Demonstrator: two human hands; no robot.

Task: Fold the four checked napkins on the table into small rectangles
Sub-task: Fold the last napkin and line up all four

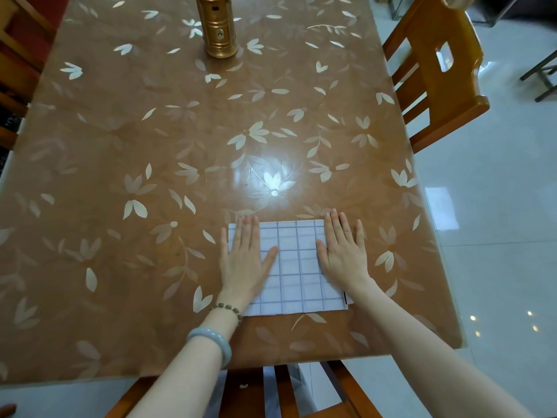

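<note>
A white checked napkin (297, 267) with blue grid lines lies flat near the front right of the table (150, 176), roughly square in outline. At its right edge several layers show, so it may be a stack. My left hand (245, 260) rests palm down on the napkin's left side, fingers straight and close together. My right hand (343, 251) presses flat on its right side, fingers slightly spread. Neither hand grips the cloth. No other napkin is in sight apart from this one pile.
A gold cylindrical lantern (217, 25) stands at the far middle of the table. A wooden chair (437, 70) sits at the right side, another chair (301, 393) is below the near edge, and part of a chair (18, 70) shows at left. Shiny tiled floor lies to the right.
</note>
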